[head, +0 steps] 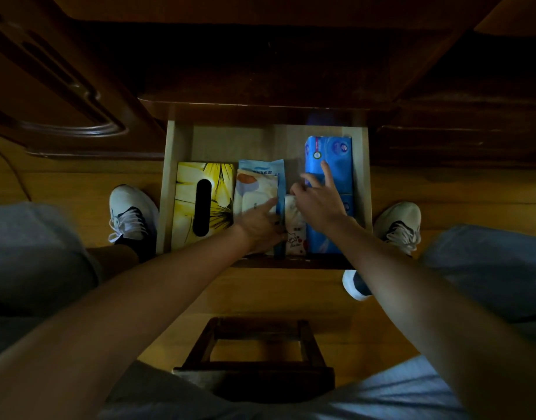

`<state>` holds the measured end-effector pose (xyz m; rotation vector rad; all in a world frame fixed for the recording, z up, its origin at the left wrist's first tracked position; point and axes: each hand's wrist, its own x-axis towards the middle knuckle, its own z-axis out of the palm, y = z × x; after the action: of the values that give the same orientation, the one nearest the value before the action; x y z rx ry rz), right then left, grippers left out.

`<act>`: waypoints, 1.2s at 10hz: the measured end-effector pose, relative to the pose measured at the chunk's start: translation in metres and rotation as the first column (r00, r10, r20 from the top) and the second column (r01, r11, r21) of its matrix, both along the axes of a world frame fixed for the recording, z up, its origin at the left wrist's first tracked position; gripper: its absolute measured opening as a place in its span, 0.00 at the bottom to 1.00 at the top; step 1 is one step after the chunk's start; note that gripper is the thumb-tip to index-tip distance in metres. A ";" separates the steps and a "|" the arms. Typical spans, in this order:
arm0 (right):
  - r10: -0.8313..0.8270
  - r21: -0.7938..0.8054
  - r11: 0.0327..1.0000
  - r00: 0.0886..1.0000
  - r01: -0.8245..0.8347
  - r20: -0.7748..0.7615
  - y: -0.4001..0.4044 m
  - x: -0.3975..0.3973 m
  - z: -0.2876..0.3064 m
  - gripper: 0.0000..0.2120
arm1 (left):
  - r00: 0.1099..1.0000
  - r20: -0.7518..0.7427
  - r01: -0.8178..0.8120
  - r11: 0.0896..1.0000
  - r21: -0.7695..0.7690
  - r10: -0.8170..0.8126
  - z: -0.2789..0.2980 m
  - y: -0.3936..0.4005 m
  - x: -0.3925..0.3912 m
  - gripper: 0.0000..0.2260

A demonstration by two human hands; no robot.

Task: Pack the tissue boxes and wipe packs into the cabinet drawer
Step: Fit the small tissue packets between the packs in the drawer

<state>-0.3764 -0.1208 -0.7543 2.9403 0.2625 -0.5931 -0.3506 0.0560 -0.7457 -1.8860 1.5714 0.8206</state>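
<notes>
Open pale-wood drawer (169, 189) — L hand (257, 225) and R hand (318, 204) both pinch small white printed wipe pack (295, 234), btwn blue-white wipe pouch (257, 183) and blue tissue pack (336, 165).

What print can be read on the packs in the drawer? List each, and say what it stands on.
None reads clearly.
Wipe pack: a line of characters along its top, too blurred.
Small white pack: dark print and a drawing, too small.
Blue tissue pack: round badges, unreadable.
Yellow tissue box: pattern only.
</notes>
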 end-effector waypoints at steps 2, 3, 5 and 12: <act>-0.012 -0.008 1.000 1.000 0.012 -0.009 0.001 0.000 0.000 0.18 | 0.979 0.123 0.176 0.981 -0.077 -0.166 -0.002 -0.013 -0.008 0.20; -0.012 -0.046 0.999 1.000 0.012 0.003 0.003 -0.001 0.001 0.20 | 0.990 0.068 0.129 0.984 -0.124 -0.122 0.002 -0.012 0.003 0.18; 0.022 -0.119 0.993 0.999 -0.025 -0.028 0.008 -0.002 0.005 0.18 | 0.994 -0.100 -0.075 0.901 -0.428 0.035 -0.002 -0.002 -0.001 0.15; 0.088 -0.287 0.947 0.974 -0.147 -0.208 0.019 0.024 0.018 0.15 | 0.965 -0.147 -0.252 0.928 -0.275 0.218 -0.021 -0.001 0.015 0.29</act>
<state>-0.3523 -0.1013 -0.7366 2.5576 0.3331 -0.8219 -0.3355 0.0546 -0.7668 -2.3128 1.6273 0.8464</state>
